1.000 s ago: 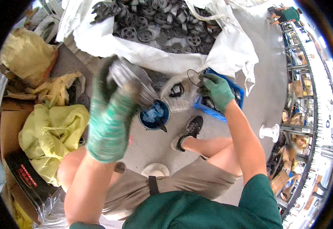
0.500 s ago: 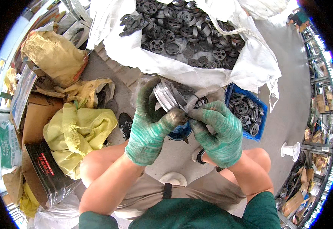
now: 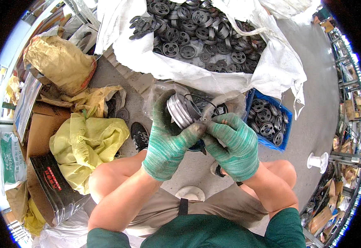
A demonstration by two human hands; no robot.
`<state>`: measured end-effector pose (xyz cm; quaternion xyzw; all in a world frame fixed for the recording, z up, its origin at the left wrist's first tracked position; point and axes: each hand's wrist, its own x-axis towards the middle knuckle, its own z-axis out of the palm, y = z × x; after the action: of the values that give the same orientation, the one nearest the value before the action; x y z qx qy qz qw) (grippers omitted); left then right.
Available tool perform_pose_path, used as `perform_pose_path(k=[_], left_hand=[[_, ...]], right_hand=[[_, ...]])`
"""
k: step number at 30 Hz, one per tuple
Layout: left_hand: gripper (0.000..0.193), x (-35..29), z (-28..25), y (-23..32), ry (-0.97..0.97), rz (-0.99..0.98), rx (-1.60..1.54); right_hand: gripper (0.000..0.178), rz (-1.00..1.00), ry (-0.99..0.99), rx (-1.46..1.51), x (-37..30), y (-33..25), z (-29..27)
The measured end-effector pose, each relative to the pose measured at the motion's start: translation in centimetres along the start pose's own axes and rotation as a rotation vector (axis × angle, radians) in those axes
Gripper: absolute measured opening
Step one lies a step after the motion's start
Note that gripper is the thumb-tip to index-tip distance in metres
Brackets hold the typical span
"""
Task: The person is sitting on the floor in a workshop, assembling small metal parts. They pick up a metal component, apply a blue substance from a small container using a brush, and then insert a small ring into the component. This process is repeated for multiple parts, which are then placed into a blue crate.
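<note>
A silvery grooved metal pulley wheel (image 3: 179, 111) is tilted on its side in my left hand (image 3: 166, 142). The fingers of that gloved hand wrap behind the wheel, and its thumb presses on the near edge. My right hand (image 3: 235, 144), also in a green knitted glove with dark fingertips, is closed in a pinch beside the wheel's rim. From the wheel, a thin black cord-like loop (image 3: 207, 100) arches over to the right fingertips, which hide its end. Crumpled clear plastic (image 3: 234, 101) lies behind both hands. Something blue under them is mostly hidden.
Ahead is a large white sack (image 3: 143, 62) full of dark wheels (image 3: 188, 25), with a dark glove (image 3: 143, 27) on them. A blue crate (image 3: 287, 138) of wheels stands right. Yellow sacking (image 3: 89, 144) and a cardboard box (image 3: 44, 130) lie left; a white spool (image 3: 317, 162) is far right.
The thin black loop now stands up in an arch between the wheel and my right fingers. Both hands have shifted slightly, and the blue thing beneath them is more covered.
</note>
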<state>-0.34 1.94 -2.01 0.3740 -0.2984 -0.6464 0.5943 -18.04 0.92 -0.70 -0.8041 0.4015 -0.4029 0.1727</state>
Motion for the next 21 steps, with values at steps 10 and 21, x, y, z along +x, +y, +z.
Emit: perform_pose_path(k=[10, 21], left_hand=[[0.083, -0.4, -0.5, -1.0, -0.025, -0.085, -0.140], [0.064, 0.1, -0.7, -1.6, 0.050, -0.158, -0.339]], right_hand=[[0.038, -0.174, 0.003, -0.167, 0.0, 0.0, 0.2], [0.032, 0.445, 0.047, 0.440, -0.2, -0.6, 0.3]])
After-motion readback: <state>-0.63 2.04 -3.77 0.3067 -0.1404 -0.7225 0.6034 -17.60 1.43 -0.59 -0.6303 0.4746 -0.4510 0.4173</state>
